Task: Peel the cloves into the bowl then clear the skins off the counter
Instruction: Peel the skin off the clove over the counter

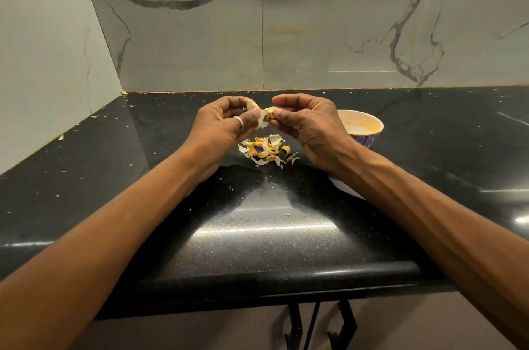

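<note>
Hands met above a black stone counter (257, 229), seen from the person's own head. The left hand (220, 126), wearing a ring, pinched a loose flap of papery skin (252, 106) between thumb and curled fingers. The right hand (312, 126) pinched the clove (269, 114) itself, thumb and forefinger closed round it. The clove hung in the air between both hands, above the counter and not yet in the bowl. Directly beneath lay a small pile of skins (266, 150), pale and orange-tinted, with tiny flakes scattered wider over the counter. The bowl (369, 123), cream inside and blue outside, stood just behind and to the right of the right hand; whether it held cloves could not be told. The step looked like stripping the remaining skin from this clove. To do it well, the right hand would likely need a firm hold on the clove while the left drew the skin away and dropped it onto the pile, not wider
</note>
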The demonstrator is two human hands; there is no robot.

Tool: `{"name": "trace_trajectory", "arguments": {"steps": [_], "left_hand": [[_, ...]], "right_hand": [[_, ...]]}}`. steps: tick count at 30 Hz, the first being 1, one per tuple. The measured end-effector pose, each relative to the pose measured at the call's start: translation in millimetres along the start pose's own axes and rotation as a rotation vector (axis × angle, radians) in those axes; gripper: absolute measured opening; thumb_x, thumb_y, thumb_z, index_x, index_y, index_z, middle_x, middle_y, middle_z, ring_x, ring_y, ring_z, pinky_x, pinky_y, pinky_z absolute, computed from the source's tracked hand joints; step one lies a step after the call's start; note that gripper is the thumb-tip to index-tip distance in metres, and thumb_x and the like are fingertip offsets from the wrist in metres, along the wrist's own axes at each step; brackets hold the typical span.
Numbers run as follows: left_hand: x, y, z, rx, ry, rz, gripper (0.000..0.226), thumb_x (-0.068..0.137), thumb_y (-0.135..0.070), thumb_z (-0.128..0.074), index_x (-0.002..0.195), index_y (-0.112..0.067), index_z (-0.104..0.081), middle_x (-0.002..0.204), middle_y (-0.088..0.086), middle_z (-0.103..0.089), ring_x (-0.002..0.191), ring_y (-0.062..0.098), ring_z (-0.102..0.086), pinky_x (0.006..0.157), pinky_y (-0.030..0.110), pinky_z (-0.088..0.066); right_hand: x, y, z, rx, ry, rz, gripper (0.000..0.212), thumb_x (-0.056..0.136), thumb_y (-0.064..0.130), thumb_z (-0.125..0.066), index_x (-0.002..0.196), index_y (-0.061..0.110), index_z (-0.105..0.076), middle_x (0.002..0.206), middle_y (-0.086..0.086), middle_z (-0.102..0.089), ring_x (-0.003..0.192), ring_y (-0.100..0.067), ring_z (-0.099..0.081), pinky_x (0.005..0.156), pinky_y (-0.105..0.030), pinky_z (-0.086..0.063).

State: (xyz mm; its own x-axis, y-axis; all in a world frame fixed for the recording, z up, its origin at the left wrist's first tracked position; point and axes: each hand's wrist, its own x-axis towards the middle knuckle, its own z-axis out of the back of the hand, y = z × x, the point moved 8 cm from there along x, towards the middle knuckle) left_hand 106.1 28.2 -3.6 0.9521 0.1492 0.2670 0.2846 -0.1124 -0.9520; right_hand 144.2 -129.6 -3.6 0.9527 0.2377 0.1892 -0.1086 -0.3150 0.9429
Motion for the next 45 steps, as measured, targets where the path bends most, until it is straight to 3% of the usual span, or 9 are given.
{"name": "trace_trajectory", "arguments": {"steps": [4,9,11,16,19,22,33,39,45], "left_hand": [[3,2,7,0.010,-0.047,0.025,0.016,0.094,0.000,-0.062,0.107,-0.011,-0.065,0.109,0.010,-0.067,0.103,0.023,-0.068,0.078,0.030,-0.061],[2,-6,5,0.289,-0.006,-0.094,0.030,0.103,-0.007,-0.047,0.124,-0.023,-0.062,0.112,0.007,-0.063,0.102,0.019,-0.063,0.069,0.025,-0.059],[1,-9,3,0.434,0.014,-0.158,0.032,0.104,-0.009,-0.044,0.120,-0.025,-0.067,0.113,0.006,-0.065,0.099,0.019,-0.064,0.065,0.025,-0.058],[-2,-11,-3,0.660,-0.006,-0.234,0.016,0.098,-0.022,-0.061,0.100,-0.027,-0.076,0.084,-0.003,-0.070,0.071,0.015,-0.064,0.075,0.044,-0.061],[-4,-13,-5,0.684,0.007,-0.258,0.016,0.091,-0.034,-0.073,0.101,-0.023,-0.077,0.078,0.000,-0.070,0.068,0.020,-0.068,0.070,0.046,-0.061],[-5,-14,-6,0.729,0.009,-0.281,0.018,0.089,-0.034,-0.075,0.099,-0.020,-0.076,0.075,-0.003,-0.068,0.059,0.012,-0.066,0.067,0.043,-0.061],[2,-6,-2,0.697,0.041,-0.239,0.014,0.089,-0.027,-0.076,0.101,-0.021,-0.075,0.081,0.005,-0.070,0.069,0.021,-0.072,0.066,0.045,-0.063],[-3,-1,-9,0.486,0.105,-0.113,0.013,0.087,-0.010,-0.076,0.100,-0.014,-0.075,0.091,0.015,-0.072,0.084,0.024,-0.075,0.071,0.036,-0.063],[-1,2,-4,0.350,0.070,-0.052,0.011,0.083,0.000,-0.077,0.089,-0.009,-0.075,0.082,0.013,-0.073,0.075,0.022,-0.072,0.075,0.032,-0.061]], "right_hand": [[0,1,0,-0.040,0.022,0.031,0.028,0.089,-0.011,-0.064,0.117,-0.007,-0.063,0.101,-0.019,-0.068,0.085,-0.023,-0.072,0.083,-0.031,-0.062],[0,2,0,-0.234,0.017,0.094,0.025,0.086,-0.010,-0.069,0.109,-0.004,-0.067,0.102,-0.019,-0.071,0.090,-0.021,-0.071,0.079,-0.024,-0.060],[-1,4,0,-0.288,0.023,0.114,0.022,0.085,-0.007,-0.072,0.106,-0.003,-0.069,0.098,-0.016,-0.073,0.087,-0.018,-0.071,0.078,-0.022,-0.059],[-3,6,-2,-0.334,0.049,0.147,0.020,0.083,-0.007,-0.074,0.100,0.003,-0.073,0.098,-0.017,-0.075,0.089,-0.022,-0.072,0.081,-0.027,-0.060],[-3,8,-2,-0.398,0.044,0.184,0.017,0.081,-0.002,-0.076,0.097,0.003,-0.074,0.096,-0.018,-0.075,0.088,-0.023,-0.072,0.080,-0.030,-0.061],[-4,10,-2,-0.432,0.026,0.197,0.012,0.082,0.001,-0.076,0.093,0.005,-0.073,0.093,-0.018,-0.074,0.083,-0.021,-0.072,0.071,-0.024,-0.059],[-6,5,-9,-0.410,0.098,0.174,0.005,0.087,0.001,-0.071,0.092,0.002,-0.070,0.093,-0.018,-0.073,0.084,-0.024,-0.074,0.077,-0.029,-0.061],[-3,6,-4,-0.530,0.049,0.230,0.005,0.090,0.006,-0.069,0.087,0.010,-0.069,0.083,-0.009,-0.073,0.075,-0.020,-0.074,0.075,-0.033,-0.062],[-1,3,-3,-0.484,0.049,0.197,0.003,0.088,0.005,-0.072,0.087,0.005,-0.069,0.088,-0.018,-0.072,0.079,-0.027,-0.073,0.077,-0.037,-0.062]]}}
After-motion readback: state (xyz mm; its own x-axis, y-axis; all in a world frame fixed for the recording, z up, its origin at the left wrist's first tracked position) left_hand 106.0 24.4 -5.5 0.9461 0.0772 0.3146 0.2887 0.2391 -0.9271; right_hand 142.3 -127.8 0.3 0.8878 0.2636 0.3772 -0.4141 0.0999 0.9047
